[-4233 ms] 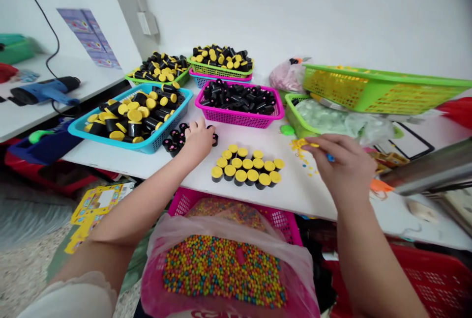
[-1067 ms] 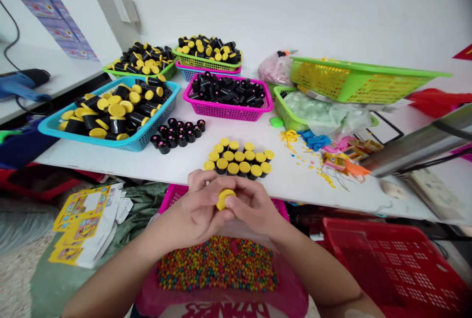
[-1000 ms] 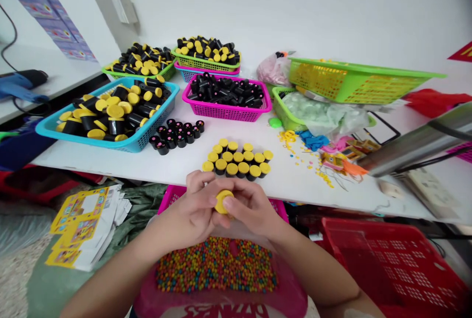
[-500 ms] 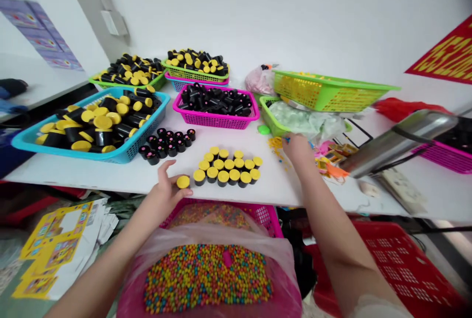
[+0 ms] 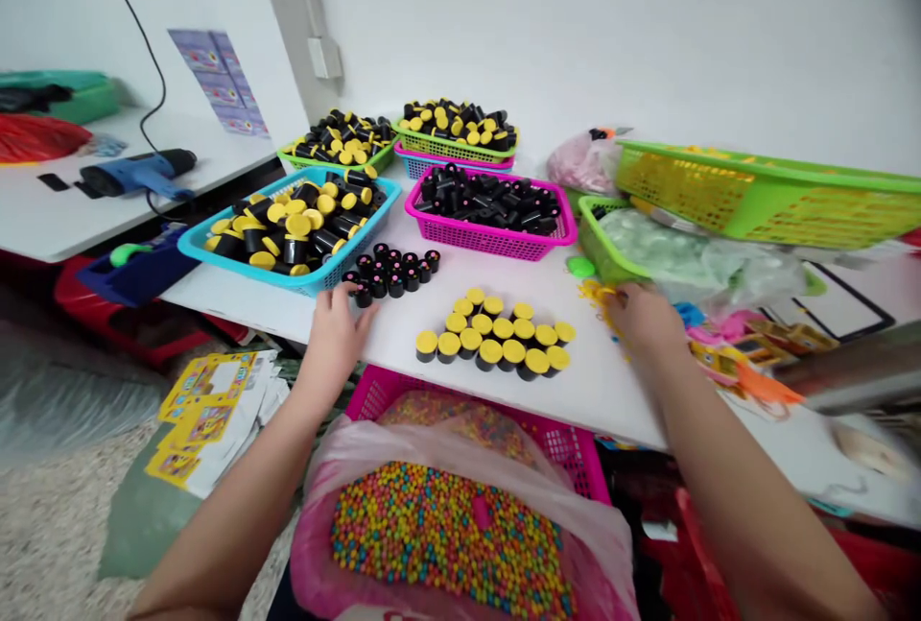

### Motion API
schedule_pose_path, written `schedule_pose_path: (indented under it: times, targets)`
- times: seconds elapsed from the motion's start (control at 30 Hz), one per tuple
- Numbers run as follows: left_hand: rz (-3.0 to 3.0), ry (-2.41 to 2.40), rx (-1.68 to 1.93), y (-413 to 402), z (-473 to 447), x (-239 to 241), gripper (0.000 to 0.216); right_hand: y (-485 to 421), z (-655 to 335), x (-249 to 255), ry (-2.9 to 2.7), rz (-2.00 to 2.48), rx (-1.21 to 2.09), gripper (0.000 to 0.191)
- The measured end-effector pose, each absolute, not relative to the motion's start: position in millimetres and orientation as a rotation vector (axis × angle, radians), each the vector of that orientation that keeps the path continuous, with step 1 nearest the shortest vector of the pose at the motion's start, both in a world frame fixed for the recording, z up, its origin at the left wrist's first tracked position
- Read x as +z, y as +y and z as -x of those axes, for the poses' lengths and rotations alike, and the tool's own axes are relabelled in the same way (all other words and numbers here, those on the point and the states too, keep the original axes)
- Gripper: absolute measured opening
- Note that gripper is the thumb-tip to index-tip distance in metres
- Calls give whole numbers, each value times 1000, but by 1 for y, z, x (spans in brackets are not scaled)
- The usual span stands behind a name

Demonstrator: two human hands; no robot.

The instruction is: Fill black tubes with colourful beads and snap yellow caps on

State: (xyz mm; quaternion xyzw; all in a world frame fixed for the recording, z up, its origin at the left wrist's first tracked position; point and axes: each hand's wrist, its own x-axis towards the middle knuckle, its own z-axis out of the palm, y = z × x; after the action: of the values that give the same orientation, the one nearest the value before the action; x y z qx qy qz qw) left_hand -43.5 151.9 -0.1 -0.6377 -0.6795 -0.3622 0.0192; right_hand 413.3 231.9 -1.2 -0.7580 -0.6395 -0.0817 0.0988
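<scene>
In the head view, the left hand (image 5: 335, 333) has its grip spread, thumb and finger parted beside a cluster of small black plastic cylinders with pink-dotted tops (image 5: 394, 268), front-left of the magenta perforated plastic basket (image 5: 496, 239) on the white bench (image 5: 399, 338). Yellow-capped black plastic cylinders (image 5: 496, 338) stand upright in front of that basket. The right hand (image 5: 648, 323) reaches small yellow pieces (image 5: 594, 291) to its front-right, its grip too hidden to tell.
</scene>
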Motion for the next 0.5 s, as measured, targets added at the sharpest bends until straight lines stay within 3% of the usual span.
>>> schedule_pose_path:
  times: [0.2, 0.4, 0.5]
  targets:
    - [2002, -2189, -977, 168, 44, 1, 33, 216, -421, 17, -1747, 2182, -231, 38]
    - [2142, -2163, -907, 154, 49, 10, 16, 198, -409, 22, -1725, 2020, -209, 28]
    - [2148, -2183, -996, 147, 49, 9, 26, 183, -387, 23, -1759, 1844, -111, 27]
